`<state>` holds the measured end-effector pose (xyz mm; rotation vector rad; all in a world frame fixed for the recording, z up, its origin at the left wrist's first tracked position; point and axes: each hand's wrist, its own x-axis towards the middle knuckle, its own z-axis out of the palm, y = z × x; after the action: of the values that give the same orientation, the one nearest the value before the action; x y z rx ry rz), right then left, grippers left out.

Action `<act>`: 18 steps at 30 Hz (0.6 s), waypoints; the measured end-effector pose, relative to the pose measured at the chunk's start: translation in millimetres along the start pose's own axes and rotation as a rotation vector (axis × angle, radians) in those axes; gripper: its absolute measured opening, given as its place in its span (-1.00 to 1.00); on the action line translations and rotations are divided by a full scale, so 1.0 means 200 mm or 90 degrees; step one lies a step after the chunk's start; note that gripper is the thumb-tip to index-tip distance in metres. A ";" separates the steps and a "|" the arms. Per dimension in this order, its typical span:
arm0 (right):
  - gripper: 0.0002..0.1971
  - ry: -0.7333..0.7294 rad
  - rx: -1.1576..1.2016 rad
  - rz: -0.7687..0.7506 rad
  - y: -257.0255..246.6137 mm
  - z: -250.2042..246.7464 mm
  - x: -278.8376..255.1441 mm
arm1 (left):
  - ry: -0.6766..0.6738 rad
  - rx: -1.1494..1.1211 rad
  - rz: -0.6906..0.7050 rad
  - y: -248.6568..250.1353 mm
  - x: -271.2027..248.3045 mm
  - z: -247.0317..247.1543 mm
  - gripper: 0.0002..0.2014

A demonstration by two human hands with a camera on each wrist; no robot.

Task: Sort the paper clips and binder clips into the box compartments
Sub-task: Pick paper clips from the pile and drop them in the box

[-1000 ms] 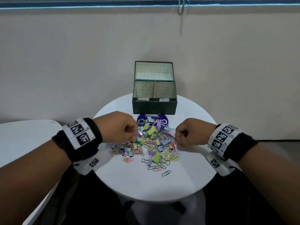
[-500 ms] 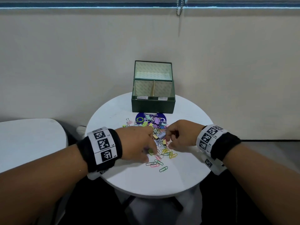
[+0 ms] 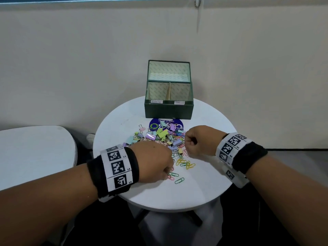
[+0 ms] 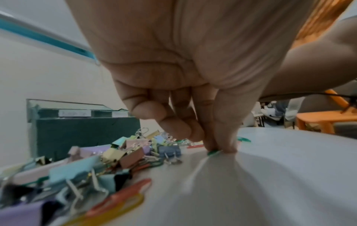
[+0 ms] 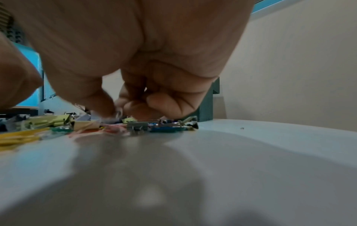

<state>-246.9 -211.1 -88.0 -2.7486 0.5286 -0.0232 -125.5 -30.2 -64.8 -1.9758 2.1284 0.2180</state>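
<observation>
Round white surface (image 3: 204,189) carried a dark green box (image 3: 168,110) at its far edge, lid open and upright behind it. Box front half was split by a divider into left and right compartments, each with a small white label on the near rim; text too small to read. Both compartments looked empty from the head view.

Mixed pile of pastel binder clips (image 3: 159,134) lay just near of the box, partly over a blue round sticker (image 3: 154,125). Coloured paper clips (image 3: 185,164) spread on the near and right side of the pile, yellow ones together, one green paper clip (image 3: 179,180) lying apart nearest the viewer.

Left hand (image 3: 152,162) was down at the near edge of the pile, knuckles up. In the left wrist view its thumb and forefinger tips were pressed together onto the surface, pinching a green clip (image 4: 213,152); other fingers (image 4: 173,125) curled in.

Right hand (image 3: 198,141) sat at the right edge of the pile, fingers (image 5: 170,104) curled tight, thumb tip down among the clips; whether it held anything, cannot tell, view blurred.

Second white surface (image 3: 35,153) stood at left. Both wrists wore black bands with printed markers.
</observation>
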 end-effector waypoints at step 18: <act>-0.91 -0.060 -0.011 0.057 -0.02 -0.02 -0.01 | 0.087 -1.040 -0.178 -0.28 -0.05 -0.07 -0.75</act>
<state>-247.5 -207.4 -82.1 -2.7235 0.6275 0.1329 -69.2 -28.2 -45.8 -2.8737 1.6310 2.3729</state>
